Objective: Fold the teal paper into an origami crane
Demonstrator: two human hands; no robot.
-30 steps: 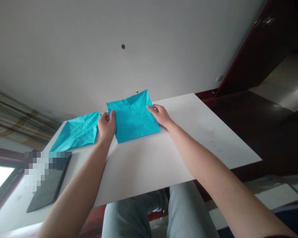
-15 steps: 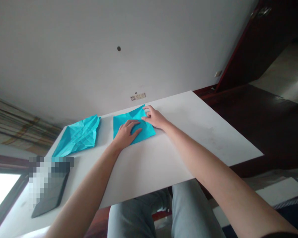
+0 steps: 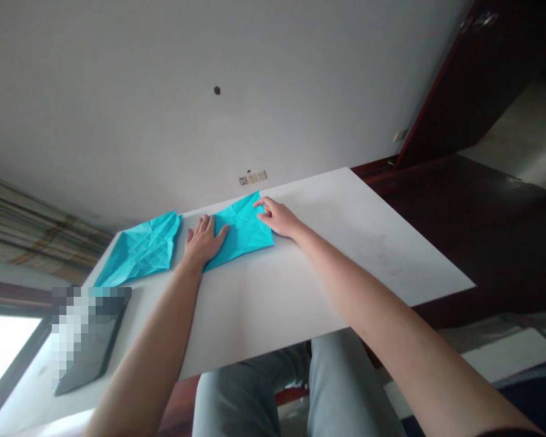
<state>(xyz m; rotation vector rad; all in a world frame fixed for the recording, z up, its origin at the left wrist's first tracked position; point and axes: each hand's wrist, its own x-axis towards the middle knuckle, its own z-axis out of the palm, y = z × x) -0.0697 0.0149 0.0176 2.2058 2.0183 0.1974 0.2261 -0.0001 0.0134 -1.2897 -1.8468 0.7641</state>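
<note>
From my remote seat, the feed comes from the head camera and sits tilted, with both bare forearms reaching up from the bottom edge. My left grip (image 3: 203, 243) is open, palm down, fingers spread on the white worktop (image 3: 300, 285), with the thumb lying across the lower left edge of the folded sheet of turquoise origami paper (image 3: 244, 232). My right grip (image 3: 276, 218) is loosely curved, not clamped on anything I can make out. Its fingertips (image 3: 260, 206) rest at the sheet's upper right edge, and the hand itself hides part of that side.

The sheet lies flat between the two hands, a rough creased triangle or kite shape; from this angle I can't read its exact folds. Just to its left, and nearly touching it, lies a second turquoise sheet (image 3: 141, 250), opened out and covered in a dense grid of creases.

Toward the lower left of the worktop, a pixelated block (image 3: 90, 321) hides whatever is there, and only a dark flat slab (image 3: 90, 371) shows below it. Light trousers (image 3: 250, 400) show under the worktop's near edge. A wall socket plate (image 3: 253, 177) sits beyond the far edge.
</note>
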